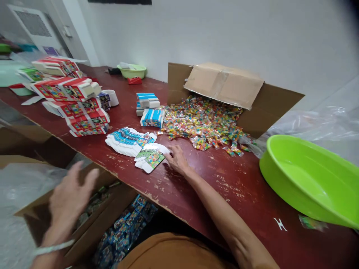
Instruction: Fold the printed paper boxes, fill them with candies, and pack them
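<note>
Head view: right hand (176,160) touches flat green cartons (153,158) on the surface (241,190); its grip closure cannot be told. Left hand (70,196) is spread, empty. Uneven pulling could scatter the overlapping cartons.

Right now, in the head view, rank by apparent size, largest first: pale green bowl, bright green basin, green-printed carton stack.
1. Bright green basin
2. Green-printed carton stack
3. Pale green bowl, farthest away

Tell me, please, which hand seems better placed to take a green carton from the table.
Probably the right hand: its fingertips are at the edge of the fanned green cartons. The left hand, blurred, is well apart from them, off the table's near edge.
</note>
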{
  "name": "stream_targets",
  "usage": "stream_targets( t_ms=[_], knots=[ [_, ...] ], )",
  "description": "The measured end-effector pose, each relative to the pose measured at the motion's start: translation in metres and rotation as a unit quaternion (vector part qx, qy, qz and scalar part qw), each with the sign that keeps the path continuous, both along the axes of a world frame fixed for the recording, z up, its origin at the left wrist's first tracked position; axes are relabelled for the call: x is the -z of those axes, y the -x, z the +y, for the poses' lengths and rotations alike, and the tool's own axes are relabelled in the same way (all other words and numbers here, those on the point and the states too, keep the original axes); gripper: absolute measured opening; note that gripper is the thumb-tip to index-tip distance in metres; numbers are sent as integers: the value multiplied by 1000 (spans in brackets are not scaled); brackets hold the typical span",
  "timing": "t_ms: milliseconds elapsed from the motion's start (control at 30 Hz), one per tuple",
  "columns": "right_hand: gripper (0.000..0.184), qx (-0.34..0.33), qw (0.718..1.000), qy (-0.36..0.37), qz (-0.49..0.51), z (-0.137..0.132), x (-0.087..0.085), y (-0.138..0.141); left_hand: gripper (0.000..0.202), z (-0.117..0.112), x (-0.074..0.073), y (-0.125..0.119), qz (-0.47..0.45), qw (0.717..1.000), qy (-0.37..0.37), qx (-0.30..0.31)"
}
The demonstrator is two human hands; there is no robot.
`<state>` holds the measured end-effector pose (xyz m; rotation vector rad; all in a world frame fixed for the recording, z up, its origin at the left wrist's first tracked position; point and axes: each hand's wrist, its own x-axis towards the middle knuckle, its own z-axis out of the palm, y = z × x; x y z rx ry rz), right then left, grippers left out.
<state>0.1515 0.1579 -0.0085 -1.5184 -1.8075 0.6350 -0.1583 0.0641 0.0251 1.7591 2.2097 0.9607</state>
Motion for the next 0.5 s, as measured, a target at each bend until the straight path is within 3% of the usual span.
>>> stream_targets(
  t_ms=[100, 200, 333, 500],
  knots=[
    [45, 15, 997, -12, -72, 3, 11, 19, 50, 16, 13, -61, 167, 983, -20, 76],
    [43, 20, 993, -6, -114, 0, 16, 22, 50, 36, 25, -107, 252, 964, -1, 83],
    [37, 22, 995, 28, -95, 0, 12, 20, 49, 48, 32, -114, 275, 957, 2, 94],
    [32, 50, 997, 59, -27, 4, 9, 25, 45, 43, 29, -110, 262, 959, -1, 106]
  ],
)
